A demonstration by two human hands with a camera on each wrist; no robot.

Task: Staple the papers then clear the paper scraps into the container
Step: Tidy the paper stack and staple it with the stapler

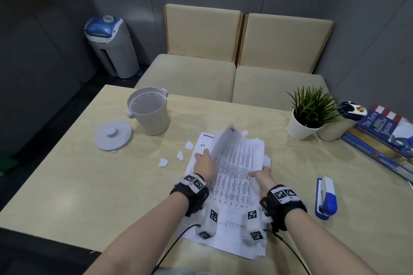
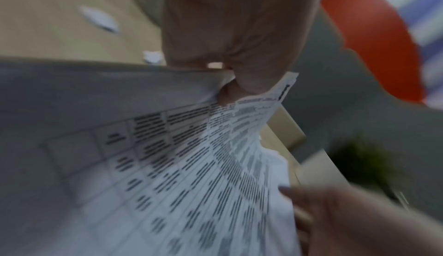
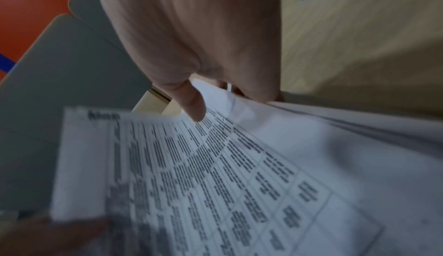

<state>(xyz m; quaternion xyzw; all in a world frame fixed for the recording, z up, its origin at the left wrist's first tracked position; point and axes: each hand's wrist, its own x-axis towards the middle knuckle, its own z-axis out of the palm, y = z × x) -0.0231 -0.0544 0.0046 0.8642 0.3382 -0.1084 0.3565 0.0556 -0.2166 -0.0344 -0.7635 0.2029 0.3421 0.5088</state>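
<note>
A stack of printed papers (image 1: 237, 176) lies in the middle of the table (image 1: 67, 185). My left hand (image 1: 202, 155) pinches the stack's left edge, and the top sheets rise there in a blur. In the left wrist view the fingers (image 2: 230, 85) pinch the papers (image 2: 179, 156). My right hand (image 1: 260, 172) grips the right edge, thumb (image 3: 191, 106) on top of the papers (image 3: 215, 165). Several white paper scraps (image 1: 180, 155) lie left of the stack, one (image 1: 244, 133) behind it. The blue and white stapler (image 1: 326, 198) lies to the right. The open grey container (image 1: 147, 114) stands at the far left.
The container's lid (image 1: 112, 138) lies on the table beside it. A potted plant (image 1: 309, 118) and stacked books (image 1: 384, 140) sit at the far right. Two cushioned seats (image 1: 223, 73) stand behind the table, and a water dispenser (image 1: 111, 44) stands on the floor.
</note>
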